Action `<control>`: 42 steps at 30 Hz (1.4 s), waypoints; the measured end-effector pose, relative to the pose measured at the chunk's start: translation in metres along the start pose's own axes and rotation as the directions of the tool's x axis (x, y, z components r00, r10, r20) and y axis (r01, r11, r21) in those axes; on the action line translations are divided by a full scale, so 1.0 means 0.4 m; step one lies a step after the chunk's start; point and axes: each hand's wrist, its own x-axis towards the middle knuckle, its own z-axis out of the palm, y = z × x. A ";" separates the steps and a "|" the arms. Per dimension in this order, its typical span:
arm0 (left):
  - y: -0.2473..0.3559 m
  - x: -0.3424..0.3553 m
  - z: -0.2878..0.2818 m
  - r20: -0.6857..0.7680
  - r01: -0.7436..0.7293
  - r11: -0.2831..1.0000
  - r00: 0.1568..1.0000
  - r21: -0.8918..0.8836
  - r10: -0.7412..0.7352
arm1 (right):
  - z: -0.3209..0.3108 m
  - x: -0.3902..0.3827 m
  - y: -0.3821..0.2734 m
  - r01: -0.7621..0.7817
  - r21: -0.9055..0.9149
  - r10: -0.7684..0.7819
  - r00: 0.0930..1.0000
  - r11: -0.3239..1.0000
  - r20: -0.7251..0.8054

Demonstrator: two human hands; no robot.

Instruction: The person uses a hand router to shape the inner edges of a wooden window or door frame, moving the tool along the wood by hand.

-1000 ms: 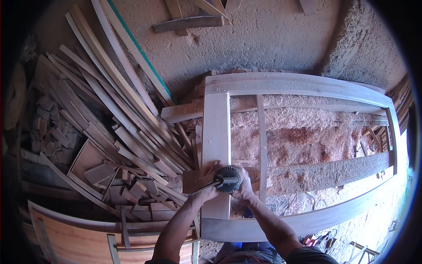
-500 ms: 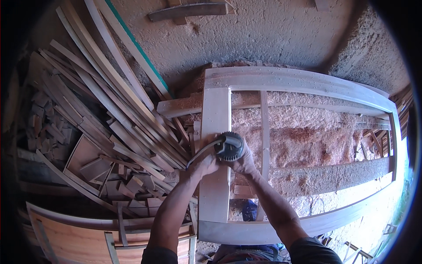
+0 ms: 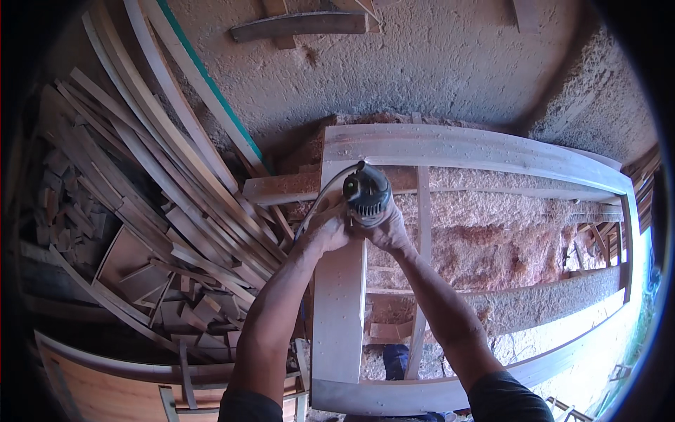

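Both my hands are closed round a corded router [image 3: 367,195] with a dark, round, vented body. My left hand [image 3: 330,229] grips its left side and my right hand [image 3: 388,231] its right side. It stands over the inner edge of the left crosspiece of a large pale wooden frame [image 3: 339,309], close to the far left corner. The cord [image 3: 322,198] loops from its top down past my left wrist. My hands and the body hide its base and cutter. Small chips dot the frame.
Shavings [image 3: 485,243] lie thick under and behind the frame, around supporting beams [image 3: 520,295]. Long wooden strips [image 3: 169,133] and offcuts [image 3: 204,309] crowd the left side. A wooden panel [image 3: 105,387] is at the lower left. Beyond the frame rises a rough wall [image 3: 436,70].
My hands have pushed the router away from me along the left crosspiece, toward the far rail. The whole scene sits slightly lower in the view.
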 end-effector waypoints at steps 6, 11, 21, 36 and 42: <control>-0.250 0.128 -0.013 -0.143 -0.168 0.695 0.920 0.699 0.366 | 0.016 0.159 0.013 0.044 0.049 -0.045 0.999 0.998 0.013; 0.024 0.197 -0.155 0.081 0.095 0.830 0.983 0.550 -0.167 | -0.052 0.247 0.040 0.037 -0.016 -0.037 0.999 0.999 0.002; -0.103 0.149 -0.063 -0.479 0.188 0.907 0.878 0.377 0.017 | -0.029 0.310 0.048 0.095 -0.109 -0.097 0.995 0.989 -0.010; -0.013 0.040 0.021 -0.573 0.335 0.920 0.803 0.204 -0.165 | 0.003 0.323 0.057 0.026 -0.209 -0.074 0.971 0.978 -0.226; -0.033 0.047 0.038 -0.615 0.296 0.932 0.780 0.208 -0.111 | -0.016 0.365 0.089 0.102 -0.213 -0.143 0.972 0.972 -0.187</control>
